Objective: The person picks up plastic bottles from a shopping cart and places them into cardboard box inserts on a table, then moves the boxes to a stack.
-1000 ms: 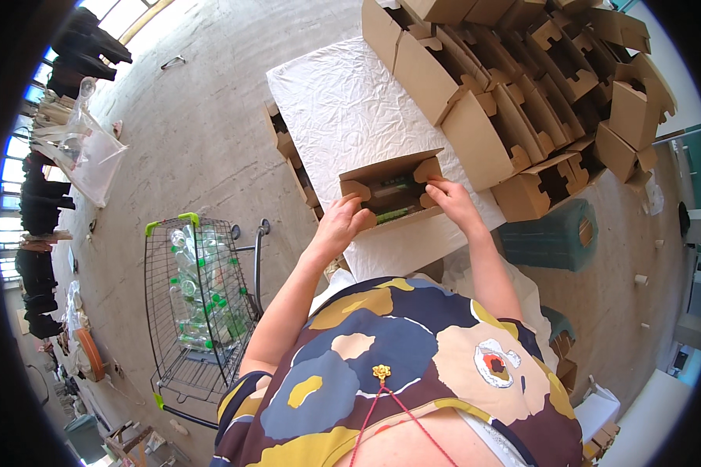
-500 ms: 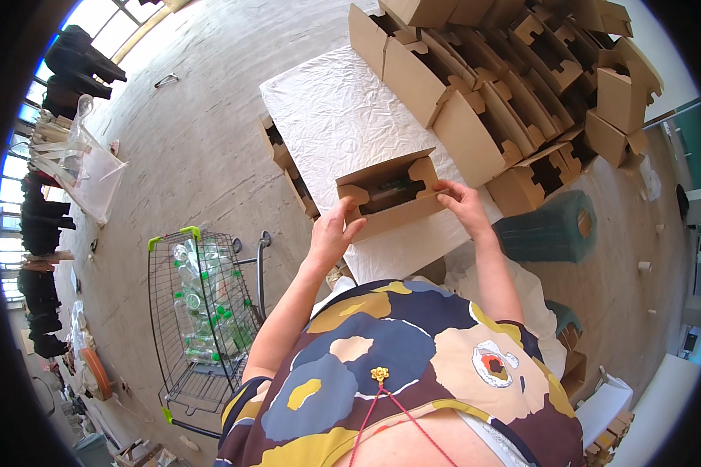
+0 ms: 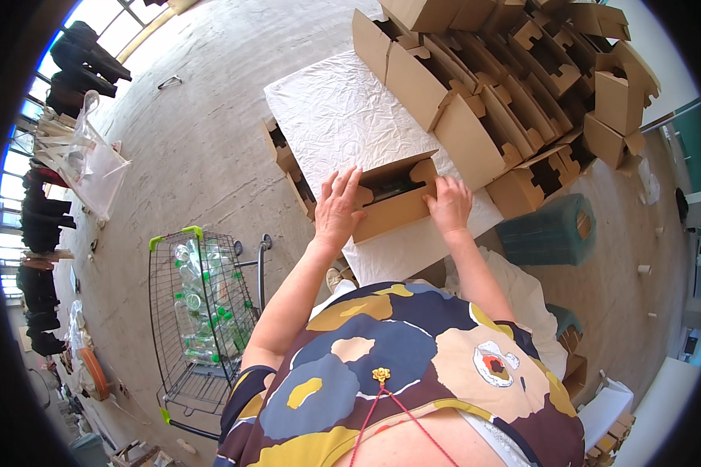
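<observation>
A brown cardboard box [image 3: 393, 210] lies on the white paper-covered table [image 3: 339, 117], its top flaps partly up, with something dark and green inside. My left hand [image 3: 337, 206] presses flat against the box's left end, fingers spread upward. At the box's right end my right hand [image 3: 448, 204] grips the side flap. Both hands hold the box between them near the table's front edge.
Several folded empty cardboard boxes [image 3: 514, 93] are stacked at the table's far right. A wire shopping cart [image 3: 202, 311] full of plastic bottles stands on the concrete floor to my left. More cartons [image 3: 288, 167] sit under the table's left edge. A teal crate [image 3: 549, 229] stands right.
My left hand has shifted from the box's left flap to lie flat with fingers spread against that end. The box flaps have come closer together. My right hand stays on the right end.
</observation>
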